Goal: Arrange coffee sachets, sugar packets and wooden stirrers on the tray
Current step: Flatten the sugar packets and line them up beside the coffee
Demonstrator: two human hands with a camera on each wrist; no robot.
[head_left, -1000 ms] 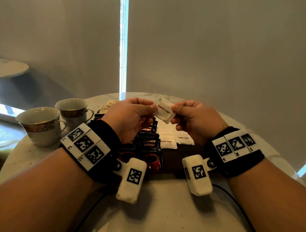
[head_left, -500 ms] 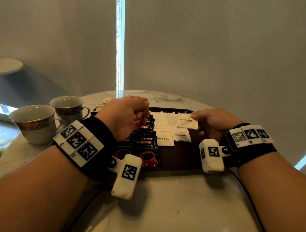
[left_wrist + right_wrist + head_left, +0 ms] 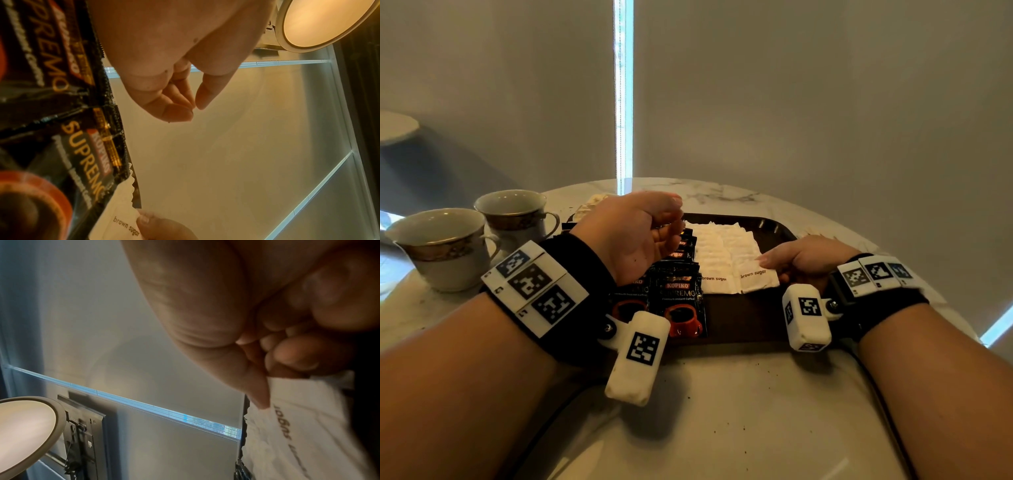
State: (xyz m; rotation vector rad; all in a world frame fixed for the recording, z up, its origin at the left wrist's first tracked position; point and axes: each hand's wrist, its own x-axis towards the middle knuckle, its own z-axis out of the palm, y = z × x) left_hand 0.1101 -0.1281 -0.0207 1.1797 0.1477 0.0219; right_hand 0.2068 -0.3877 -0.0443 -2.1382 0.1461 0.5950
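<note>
1. On the far left, two teacups (image 3: 445, 246) are standing on the marble table (image 3: 722, 411), apart from the work; I am leaving them alone.
2. My left hand (image 3: 633, 236) is hovering above the coffee sachets (image 3: 678, 294), its fingers loosely curled and gripping nothing, as the left wrist view confirms.
3. The coffee sachets are lying in overlapping rows down the left part of the dark tray (image 3: 774, 226).
4. Just right of them, the white sugar packets (image 3: 719, 246) are lying in two overlapping columns in the tray's middle.
5. My right hand (image 3: 804, 257) is pinching the right edge of the nearest sugar packet (image 3: 756, 281) between thumb and fingertips, setting it at the near end of the right column, beside its neighbour.
6. So I am judging the step in hand to be laying out sugar, with this packet resting on the tray but not yet let go.
7. Next I am needing to release it without dragging it askew, then reach for another item; the wooden stirrers are not plainly showing in any view.
</note>
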